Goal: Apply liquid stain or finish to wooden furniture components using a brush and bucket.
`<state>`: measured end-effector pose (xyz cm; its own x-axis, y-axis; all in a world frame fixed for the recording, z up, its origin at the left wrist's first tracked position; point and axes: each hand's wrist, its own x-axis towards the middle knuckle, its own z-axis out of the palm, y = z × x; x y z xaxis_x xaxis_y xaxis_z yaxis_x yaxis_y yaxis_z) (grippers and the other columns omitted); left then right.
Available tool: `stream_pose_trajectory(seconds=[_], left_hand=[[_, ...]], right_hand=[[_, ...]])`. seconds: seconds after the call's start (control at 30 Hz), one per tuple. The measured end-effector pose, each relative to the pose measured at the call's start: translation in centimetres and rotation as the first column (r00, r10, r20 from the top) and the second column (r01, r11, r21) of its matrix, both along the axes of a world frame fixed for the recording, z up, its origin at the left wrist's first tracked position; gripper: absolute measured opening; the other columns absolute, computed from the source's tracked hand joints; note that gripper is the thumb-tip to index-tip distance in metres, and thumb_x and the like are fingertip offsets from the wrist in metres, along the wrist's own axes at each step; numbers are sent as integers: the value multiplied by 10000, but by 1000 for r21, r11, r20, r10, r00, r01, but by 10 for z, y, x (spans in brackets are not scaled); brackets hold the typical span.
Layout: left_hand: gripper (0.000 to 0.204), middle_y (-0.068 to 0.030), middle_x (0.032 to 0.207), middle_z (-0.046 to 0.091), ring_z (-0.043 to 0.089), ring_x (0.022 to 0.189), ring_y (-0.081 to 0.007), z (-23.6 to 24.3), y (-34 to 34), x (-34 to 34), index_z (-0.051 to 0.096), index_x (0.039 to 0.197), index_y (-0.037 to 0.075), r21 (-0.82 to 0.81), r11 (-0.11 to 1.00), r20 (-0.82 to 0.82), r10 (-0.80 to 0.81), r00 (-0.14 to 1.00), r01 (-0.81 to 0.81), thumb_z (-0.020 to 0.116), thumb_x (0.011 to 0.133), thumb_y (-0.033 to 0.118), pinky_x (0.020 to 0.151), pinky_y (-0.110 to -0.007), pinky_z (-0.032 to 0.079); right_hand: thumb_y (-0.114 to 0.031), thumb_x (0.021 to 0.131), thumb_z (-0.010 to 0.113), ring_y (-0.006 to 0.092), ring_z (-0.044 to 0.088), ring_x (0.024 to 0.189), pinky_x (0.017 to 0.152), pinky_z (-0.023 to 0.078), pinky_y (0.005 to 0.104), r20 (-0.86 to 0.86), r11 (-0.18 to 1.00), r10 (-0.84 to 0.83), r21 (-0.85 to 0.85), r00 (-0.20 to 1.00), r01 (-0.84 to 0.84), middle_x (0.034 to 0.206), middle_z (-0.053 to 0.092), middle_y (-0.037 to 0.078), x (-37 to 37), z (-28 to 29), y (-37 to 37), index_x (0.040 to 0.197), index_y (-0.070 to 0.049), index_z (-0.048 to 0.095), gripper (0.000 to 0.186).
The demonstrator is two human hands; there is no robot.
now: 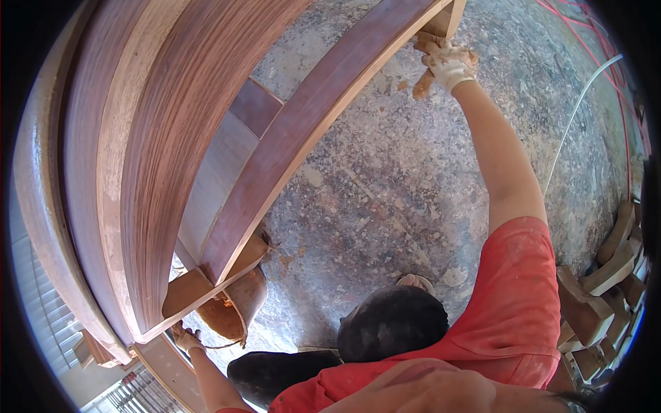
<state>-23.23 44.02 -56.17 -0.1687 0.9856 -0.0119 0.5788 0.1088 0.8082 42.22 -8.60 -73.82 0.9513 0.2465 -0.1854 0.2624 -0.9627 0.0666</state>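
My right hand (451, 65), in a stained white glove, is closed on a brown cloth (422, 86) beside the upper end of a curved wooden rail (323, 82) with a reddish-brown face. My left hand (187, 337), at the lower left, has its fingers curled round the thin handle of a bucket (256, 292) with rust-brown contents (219, 318), just below the rail's lower corner. A large wooden piece (158, 138) with curved, striped grain fills the left side, beside the rail.
My dark-clad knees (392, 323) are low in the centre over a speckled, stained floor (372, 179). Stacked wooden pieces (585, 310) stand at the lower right. Red hoses (623, 117) and a pale hose (578, 103) run along the right side. A grey panel (213, 186) lies behind the rail.
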Motion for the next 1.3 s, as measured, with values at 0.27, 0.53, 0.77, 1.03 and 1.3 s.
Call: stream_pose_trajectory(seconds=[0.27,0.53,0.77,1.03,1.3], left_hand=[[174,20,563,458,382,436,-69,3,-6,10,614,985,132,-31,1000,-34,1,999,-2,498,972,260,357,-228,377],[160,27,577,481,383,440,-57,-1,0,8,608,984,133,7,999,-50,-42,998,42,526,958,268,342,-223,372],[199,21,523,390,370,421,-92,-1,0,6,634,947,130,42,995,-12,-88,996,89,551,923,310,375,-251,370],[167,26,535,449,351,394,-54,1,-7,6,612,976,123,-2,996,14,-88,996,88,555,938,275,327,-211,360],[199,32,499,404,317,363,-65,8,-15,16,617,948,117,-1,998,62,-59,996,59,600,895,307,327,-218,324]], right_hand=[[-422,935,432,318,566,1075,808,474,502,124,936,-46,352,991,-1,1282,538,88,2,-51,-8,1153,-263,622,330],[-391,932,461,319,552,1095,878,477,475,63,757,-351,607,934,243,1235,555,85,10,-15,2,1204,-236,604,344],[-357,892,514,355,561,1082,888,458,498,109,986,105,117,989,-117,1212,572,107,24,-43,0,1146,-170,640,340],[-288,890,534,325,583,1040,868,484,415,101,894,-236,412,967,175,1225,583,60,-23,-35,-47,1189,-152,630,341],[-193,813,709,269,610,1033,899,519,368,-380,-707,-325,706,866,44,1259,577,118,-21,11,-37,1239,-63,589,461]])
